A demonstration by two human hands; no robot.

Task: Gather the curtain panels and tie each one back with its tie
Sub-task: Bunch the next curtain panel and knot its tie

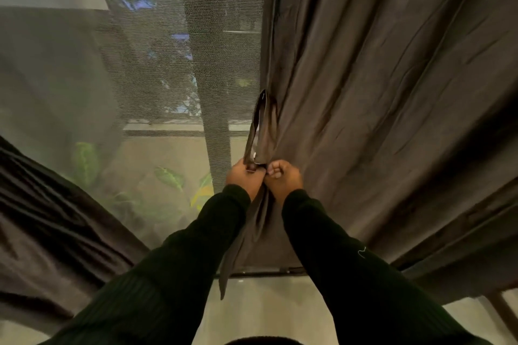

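Note:
A dark brown curtain panel (378, 92) hangs on the right and spreads wide. At its left edge a brown tie band (259, 131) forms a loop with a small white fastener near its lower end. My left hand (244, 178) pinches the lower end of the tie. Beside it, my right hand (283, 176) is curled around the tie end and the curtain's edge. Both hands touch each other. Below them a strip of the fabric hangs down between my forearms. A second dark curtain panel (47, 221) lies gathered at the lower left.
A sheer mesh curtain (157, 64) covers the window in the middle. Behind it are a balcony rail, green plants (168, 176) and trees. The pale floor (252, 311) and a door track lie below my arms.

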